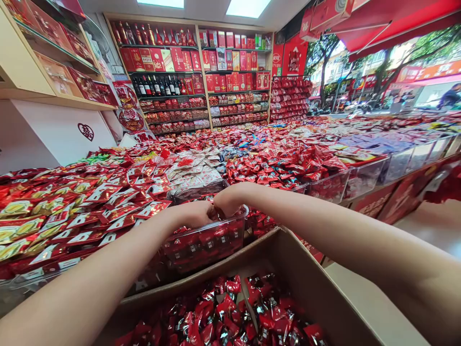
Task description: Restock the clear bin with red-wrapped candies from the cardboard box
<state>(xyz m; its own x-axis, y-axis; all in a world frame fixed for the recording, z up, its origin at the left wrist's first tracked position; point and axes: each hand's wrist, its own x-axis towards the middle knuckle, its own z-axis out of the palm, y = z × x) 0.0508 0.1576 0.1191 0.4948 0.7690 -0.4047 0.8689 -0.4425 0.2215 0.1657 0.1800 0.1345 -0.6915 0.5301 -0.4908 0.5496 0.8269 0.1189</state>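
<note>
My left hand (pixel 197 214) and my right hand (pixel 229 199) are close together over a clear plastic bin (pixel 201 229). The fingers of both curl downward, closed, and whatever they grip is hidden behind the knuckles. Red-wrapped candies (pixel 207 242) in neat rows show through the bin's front wall. Nearest me, below the bin, stands an open cardboard box (pixel 306 269). Loose red and dark wrapped candies (pixel 226 312) lie inside it.
Red snack packets (pixel 90 211) spread over the left bins. White packets (pixel 198 168) and a red candy heap (pixel 281 166) lie beyond my hands. More clear bins (pixel 365 178) run along the right edge. Shelves (pixel 203 77) with bottles and gift boxes line the back wall.
</note>
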